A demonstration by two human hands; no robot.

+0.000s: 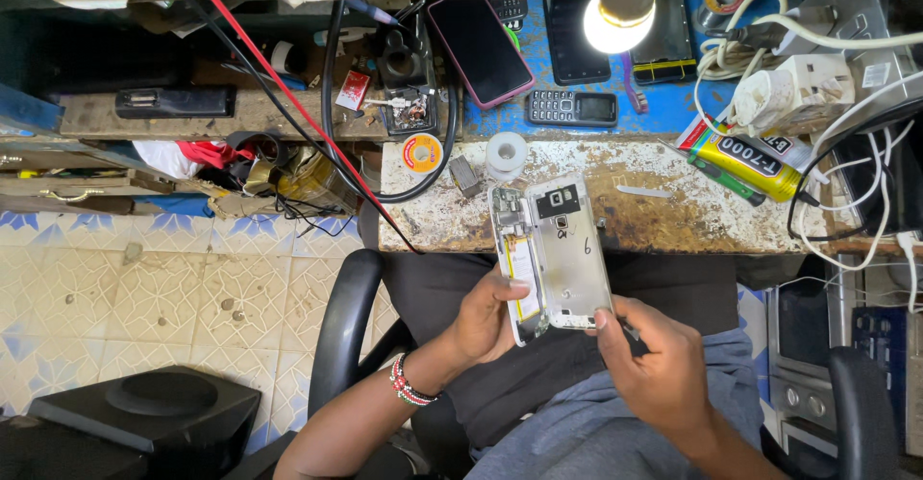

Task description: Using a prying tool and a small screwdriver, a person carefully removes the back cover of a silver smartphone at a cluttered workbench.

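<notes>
Hands hold opened phone above worn bench, glue tube nearby.

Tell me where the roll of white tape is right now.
In the head view, the roll of white tape stands on the worn benchtop near its far edge, just beyond the opened phone held in the left hand.

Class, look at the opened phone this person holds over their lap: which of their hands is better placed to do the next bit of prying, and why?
Probably the right hand: it pinches a thin dark tool at the lower corner of the opened phone. The left hand is occupied cradling the phone's left edge.
</notes>
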